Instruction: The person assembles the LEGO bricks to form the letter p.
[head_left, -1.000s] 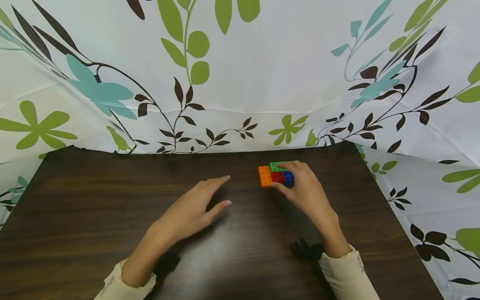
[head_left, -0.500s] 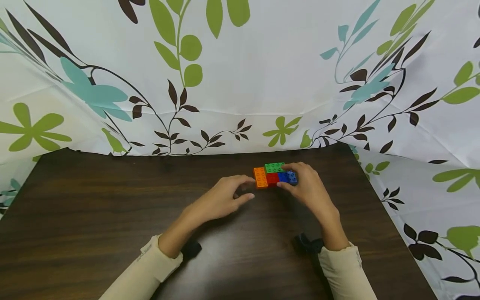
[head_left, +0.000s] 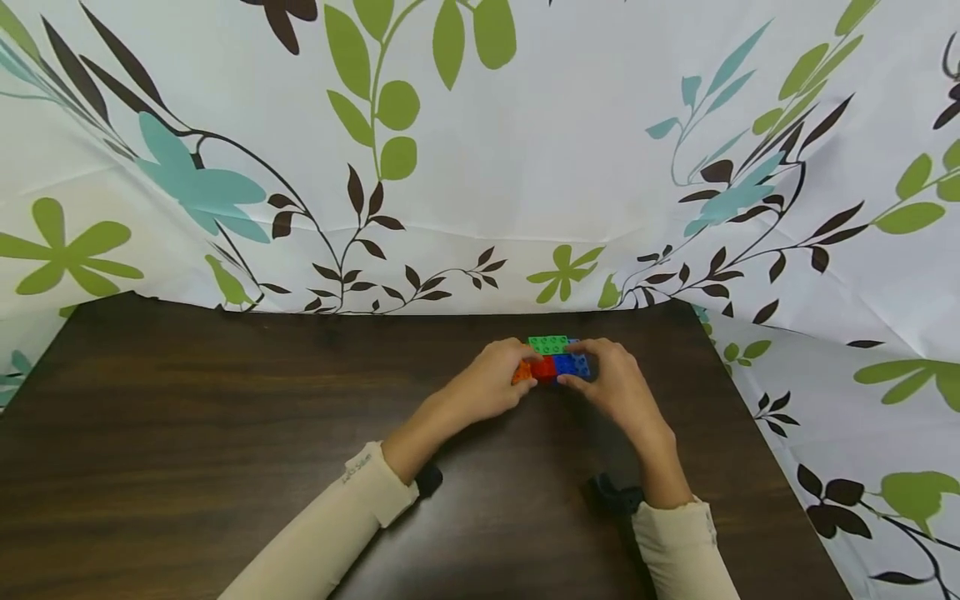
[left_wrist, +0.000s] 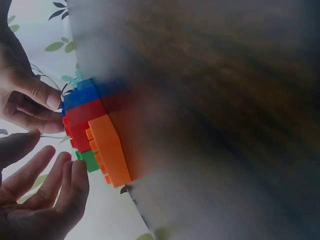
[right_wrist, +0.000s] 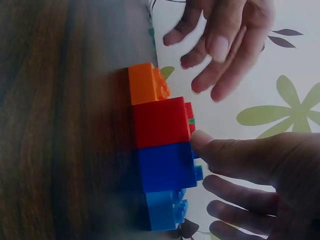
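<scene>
Several toy building bricks sit close together on the dark table (head_left: 247, 467). Green (head_left: 547, 343) is the farthest large block, with the red brick (right_wrist: 161, 122) in front of it. The dark blue brick (right_wrist: 167, 167) adjoins the red one, and a lighter blue brick (right_wrist: 161, 211) lies beyond it. At the left end is the orange brick (left_wrist: 111, 152), partly covered by my left hand (head_left: 487, 385) in the head view. That hand hovers with parted fingers. My right hand (head_left: 618, 385) arches above the blue end, its thumb tip at the top edge between red and blue.
A white cloth (head_left: 585, 125) with a leaf pattern hangs along the table's far edge and right side. Dark wrist straps (head_left: 618, 493) show at the sleeves (head_left: 678, 542).
My left hand has moved right and away from me, from bare table to over the orange brick. My right hand stays by the bricks, exposing more blue than one second ago.
</scene>
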